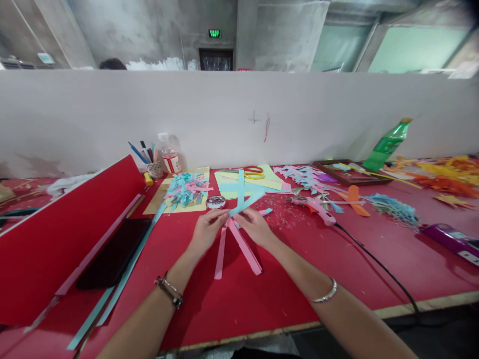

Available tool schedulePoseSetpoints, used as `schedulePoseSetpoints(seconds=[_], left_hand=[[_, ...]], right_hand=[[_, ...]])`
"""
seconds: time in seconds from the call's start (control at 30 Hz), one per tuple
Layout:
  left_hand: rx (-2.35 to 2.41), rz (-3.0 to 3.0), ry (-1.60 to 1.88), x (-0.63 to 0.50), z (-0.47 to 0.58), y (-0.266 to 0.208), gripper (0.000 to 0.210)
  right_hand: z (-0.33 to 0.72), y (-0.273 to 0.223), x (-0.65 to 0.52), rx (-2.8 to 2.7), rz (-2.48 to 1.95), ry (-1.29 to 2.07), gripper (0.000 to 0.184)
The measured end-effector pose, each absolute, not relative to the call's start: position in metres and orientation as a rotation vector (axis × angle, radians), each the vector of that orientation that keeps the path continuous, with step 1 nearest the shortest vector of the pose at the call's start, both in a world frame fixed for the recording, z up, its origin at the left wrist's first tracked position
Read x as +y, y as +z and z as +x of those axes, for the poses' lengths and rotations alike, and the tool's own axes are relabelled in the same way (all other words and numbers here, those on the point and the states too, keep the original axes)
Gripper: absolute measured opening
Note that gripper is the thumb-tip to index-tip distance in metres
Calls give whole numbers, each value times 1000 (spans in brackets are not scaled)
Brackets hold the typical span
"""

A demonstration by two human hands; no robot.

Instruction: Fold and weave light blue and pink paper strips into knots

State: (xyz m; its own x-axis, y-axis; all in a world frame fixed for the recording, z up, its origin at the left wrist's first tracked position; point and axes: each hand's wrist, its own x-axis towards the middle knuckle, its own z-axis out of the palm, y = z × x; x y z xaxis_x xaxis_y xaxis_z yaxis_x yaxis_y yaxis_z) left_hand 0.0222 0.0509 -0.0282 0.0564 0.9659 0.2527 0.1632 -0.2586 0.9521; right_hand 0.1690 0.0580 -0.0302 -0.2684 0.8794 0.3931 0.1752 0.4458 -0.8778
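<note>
Both of my hands meet over the middle of the red table, fingers closed on crossing paper strips. My left hand (208, 228) pinches the strips where they meet. From the other side my right hand (258, 227) grips the same crossing. Blue paper strips (241, 189) stick up and to the right from my fingers. Pink paper strips (245, 248) hang down toward me, spread apart. My fingertips hide how the strips join. Just behind my left hand lies a round tin (216, 202) with a dark pattern.
A heap of blue and pink paper pieces (187, 189) lies behind left. Yellow-handled scissors (254, 174) rest on coloured sheets. A pink glue gun (316, 209) with a black cord is at right. A dark tablet (116, 254) and a red board (75, 239) stand left. A green bottle (387, 144) leans at back right.
</note>
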Motion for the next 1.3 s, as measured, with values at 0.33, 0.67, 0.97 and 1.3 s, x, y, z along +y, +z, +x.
schedulePoseSetpoints(seconds=[0.33,0.67,0.97,1.3], left_hand=[[1082,1510,1227,49,25,-30,32],[1199,1523,1180,52,24,-36,27],[1156,1636,1162,50,27,-36,23],[1186,1884,1141,44,28,-33,27]], right_hand=[[168,-28,60,-1377,-862,1184,20],[165,-35,61,-1202,-864,1307,24],[162,-37,56,-1388,-861,1187,15],[161,-42,55,-1339,-793,1311,15]])
